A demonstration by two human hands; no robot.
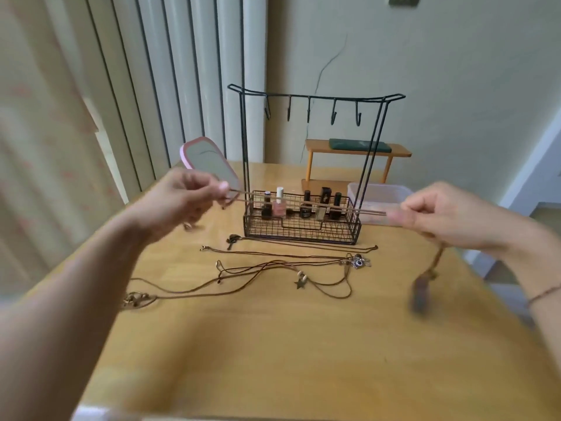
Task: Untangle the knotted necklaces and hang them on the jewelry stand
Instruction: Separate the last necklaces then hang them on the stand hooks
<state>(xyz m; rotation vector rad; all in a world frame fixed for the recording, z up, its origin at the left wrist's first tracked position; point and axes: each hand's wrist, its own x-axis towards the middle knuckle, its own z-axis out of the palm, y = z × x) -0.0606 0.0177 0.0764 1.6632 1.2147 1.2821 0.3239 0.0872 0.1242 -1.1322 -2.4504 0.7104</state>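
Observation:
A brown cord necklace [306,205] is stretched taut between my hands, in front of the black wire jewelry stand [315,100]. My left hand [182,199] pinches its left end and my right hand [437,215] pinches the right end. A blurred brown pendant [420,291] dangles below my right hand. The stand's several hooks hang bare. On the wooden table [273,344] lie several other brown cord necklaces [273,268], loosely crossed, with a star charm [300,282], a silver charm cluster [358,262] and a gold pendant [135,299].
The stand's wire basket [303,230] holds several nail polish bottles [279,205]. A pink-framed hand mirror [209,165] leans at the left behind my hand. A clear plastic box [379,196] sits at the right, a small wooden shelf [355,153] behind.

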